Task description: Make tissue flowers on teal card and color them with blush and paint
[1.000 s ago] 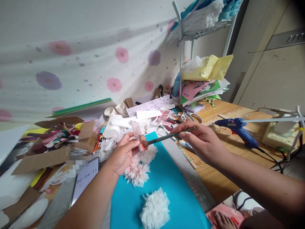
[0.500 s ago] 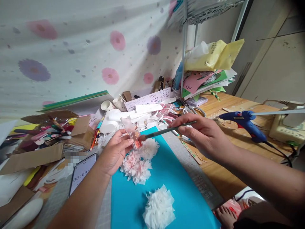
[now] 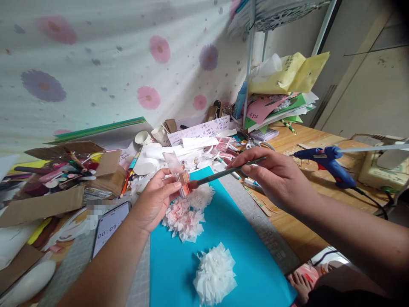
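Observation:
Small and clear, a compact of orange-pink powder (image 3: 184, 184) is pinched between the fingers of my left hand (image 3: 155, 200). A thin dark-handled brush (image 3: 220, 174) is gripped like a pen in my right hand (image 3: 270, 175), its reddish tip at the powder. Below the hands, a pink-tinted tissue paper flower (image 3: 183, 221) lies beside a paler flower (image 3: 203, 197), partly hidden by the compact and brush. Nearer to me sits a white tissue flower (image 3: 215, 273). All three flowers lie on a blue sheet (image 3: 252, 260).
A cardboard box of pens (image 3: 47, 202) and a phone with a running timer (image 3: 111, 224) are on the left. White scraps and tools crowd the back. On the wooden table at right stands a blue glue gun (image 3: 332, 164), with its cord trailing down.
The view has shifted slightly. The compact is tilted a little differently, and the brush tip stays at its powder. Both hands keep their holds.

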Demonstrator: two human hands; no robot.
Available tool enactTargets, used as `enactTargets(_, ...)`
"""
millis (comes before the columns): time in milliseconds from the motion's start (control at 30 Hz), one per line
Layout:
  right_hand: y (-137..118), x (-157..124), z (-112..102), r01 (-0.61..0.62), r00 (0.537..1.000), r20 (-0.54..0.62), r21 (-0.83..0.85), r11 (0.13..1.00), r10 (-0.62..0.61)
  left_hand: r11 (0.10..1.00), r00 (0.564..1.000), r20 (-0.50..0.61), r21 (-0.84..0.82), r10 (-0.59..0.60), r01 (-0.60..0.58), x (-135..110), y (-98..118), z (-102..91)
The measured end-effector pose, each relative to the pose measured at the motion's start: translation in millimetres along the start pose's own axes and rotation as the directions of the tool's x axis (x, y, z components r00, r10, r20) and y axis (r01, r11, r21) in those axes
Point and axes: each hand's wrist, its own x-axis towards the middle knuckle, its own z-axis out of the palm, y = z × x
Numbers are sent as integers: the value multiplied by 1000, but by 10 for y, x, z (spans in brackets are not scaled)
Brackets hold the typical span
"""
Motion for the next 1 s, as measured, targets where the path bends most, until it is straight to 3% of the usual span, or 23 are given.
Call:
enactTargets(133, -20, -14, -8, 37, 998, 53, -7, 999, -37, 1000, 1000, 0, 1, 5, -5, -6, 10, 9)
enactTargets(267, -40, -20, -16, 34, 999, -3, -17, 999, -34, 1000, 1000, 9, -1, 6, -6, -13, 10, 21)
enactTargets(400, -43, -35, -12, 63, 995, 72, 5, 998, -63, 1000, 1000, 15, -7, 9, -9, -17, 0, 17)
enactTargets(567, -43, -65, 22, 65, 998, -16, 120, 991, -63, 1000, 1000, 25, -16, 6, -6, -21, 11, 11)
enactTargets(1000, -40, -65, 180, 73, 997, 6, 236, 969, -76, 999, 999, 30, -34, 14, -13, -20, 18, 25)
